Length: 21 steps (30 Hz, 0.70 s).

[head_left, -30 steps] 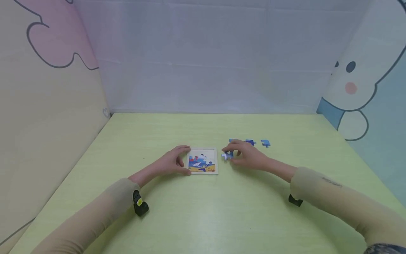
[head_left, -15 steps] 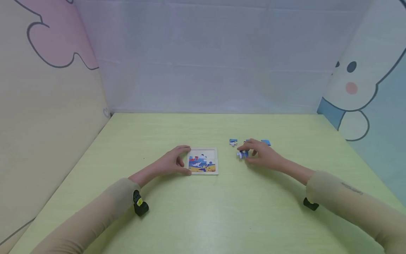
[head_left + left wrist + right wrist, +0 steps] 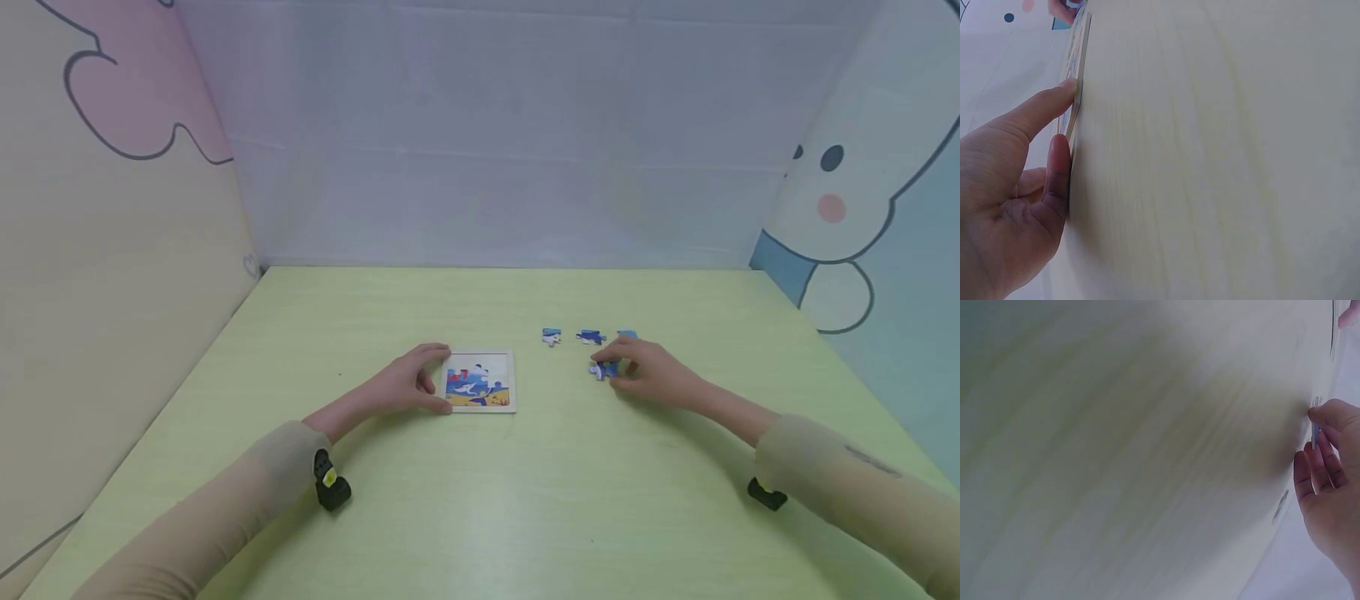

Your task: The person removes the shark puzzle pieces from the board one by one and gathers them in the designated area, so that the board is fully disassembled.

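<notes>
A small square puzzle board point(image 3: 480, 381) with a wooden frame lies on the green table point(image 3: 480, 500), its lower part filled with coloured pieces. My left hand point(image 3: 408, 383) holds the board's left edge point(image 3: 1079, 87), thumb and fingers curled against it. To the right, my right hand point(image 3: 645, 371) pinches a blue puzzle piece point(image 3: 604, 369) between thumb and fingers, low over the table; in the right wrist view the piece point(image 3: 1315, 432) shows edge-on. Three loose blue pieces lie just beyond: one point(image 3: 552, 336), another point(image 3: 591, 337), and a third point(image 3: 627, 335) partly behind my hand.
Printed panels wall the table on three sides: a pale sheet point(image 3: 480, 133) at the back, cartoon prints left and right. Black wrist-camera mounts point(image 3: 332, 483) sit under both sleeves.
My right hand has slid to the right with the blue piece, away from the board, uncovering two of the loose pieces behind it. The left hand and board have stayed put.
</notes>
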Motion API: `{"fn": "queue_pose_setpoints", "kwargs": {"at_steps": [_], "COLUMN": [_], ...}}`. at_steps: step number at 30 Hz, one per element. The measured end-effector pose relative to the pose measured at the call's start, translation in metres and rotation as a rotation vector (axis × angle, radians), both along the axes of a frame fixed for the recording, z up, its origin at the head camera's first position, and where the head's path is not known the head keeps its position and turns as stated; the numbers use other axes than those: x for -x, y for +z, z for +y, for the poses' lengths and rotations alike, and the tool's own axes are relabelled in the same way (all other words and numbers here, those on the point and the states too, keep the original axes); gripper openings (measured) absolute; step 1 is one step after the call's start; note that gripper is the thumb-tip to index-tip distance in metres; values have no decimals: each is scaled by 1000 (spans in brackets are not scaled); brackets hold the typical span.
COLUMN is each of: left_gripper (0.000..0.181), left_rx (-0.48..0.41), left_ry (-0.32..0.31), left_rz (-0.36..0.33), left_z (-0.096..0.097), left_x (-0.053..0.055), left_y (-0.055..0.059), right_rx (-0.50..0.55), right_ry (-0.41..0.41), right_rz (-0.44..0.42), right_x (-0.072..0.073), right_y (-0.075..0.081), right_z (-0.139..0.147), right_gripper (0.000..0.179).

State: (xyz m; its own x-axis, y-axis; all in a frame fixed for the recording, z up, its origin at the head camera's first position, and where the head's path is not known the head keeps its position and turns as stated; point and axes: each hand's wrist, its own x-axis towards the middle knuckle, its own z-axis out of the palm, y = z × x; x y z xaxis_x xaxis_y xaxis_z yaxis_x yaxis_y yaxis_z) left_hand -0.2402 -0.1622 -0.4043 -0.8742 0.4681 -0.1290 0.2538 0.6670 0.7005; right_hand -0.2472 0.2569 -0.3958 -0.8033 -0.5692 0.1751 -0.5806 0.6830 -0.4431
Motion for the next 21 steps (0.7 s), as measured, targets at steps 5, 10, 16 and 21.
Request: {"fn": "queue_pose_setpoints", "kwargs": {"at_steps": [5, 10, 16, 21], "left_gripper": [94, 94, 93, 92], "left_rx": [5, 12, 16, 15], "left_ry": [0, 4, 4, 0], "left_rz": [6, 10, 16, 18], "left_z": [0, 0, 1, 1], "left_x": [0, 0, 0, -1], "left_y": [-1, -1, -1, 0], "right_rx": [-38, -50, -60, -55], "right_ry": [-29, -56, -63, -56], "right_rz": [-32, -67, -82, -121], "right_x": [-1, -2, -3, -2], "right_y": [2, 3, 6, 8], "right_z": [12, 24, 38, 46], "right_gripper": [38, 38, 38, 38]}}
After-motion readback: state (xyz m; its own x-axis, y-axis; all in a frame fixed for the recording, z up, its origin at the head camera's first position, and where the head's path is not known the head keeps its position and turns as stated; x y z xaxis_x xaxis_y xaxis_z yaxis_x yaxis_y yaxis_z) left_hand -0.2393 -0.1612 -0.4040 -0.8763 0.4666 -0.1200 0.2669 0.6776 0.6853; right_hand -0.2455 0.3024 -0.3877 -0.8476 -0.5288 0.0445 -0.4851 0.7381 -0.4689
